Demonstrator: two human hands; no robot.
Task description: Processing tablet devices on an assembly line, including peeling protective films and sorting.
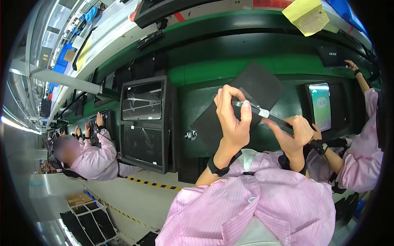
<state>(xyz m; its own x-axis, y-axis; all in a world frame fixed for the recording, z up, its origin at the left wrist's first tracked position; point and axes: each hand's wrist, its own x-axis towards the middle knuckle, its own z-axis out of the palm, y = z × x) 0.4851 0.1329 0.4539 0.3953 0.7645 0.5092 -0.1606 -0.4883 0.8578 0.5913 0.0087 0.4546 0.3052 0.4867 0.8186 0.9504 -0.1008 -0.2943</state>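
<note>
My left hand (233, 117) grips one end of a thin dark flat device (250, 108), tilted so that mostly its edge shows. Its thumb presses on the near side and the fingers curl over the far side. A small white label (263, 112) sits on the edge between my hands. My right hand (294, 134) is closed at the other end of the device, thumb and fingers pinching it. The device is held above a black mat (207, 125) and a second dark sheet (262, 82) on the dark green bench. A small metal piece (190, 134) lies left of the mat.
To the left, a black tray (166, 123) holds two dark screen panels. At right, a lit tablet (320, 104) lies in another black tray beside a co-worker's hand (316, 133). That person's other hand touches a black lid (333, 56). Yellow paper (305, 17) hangs from the shelf.
</note>
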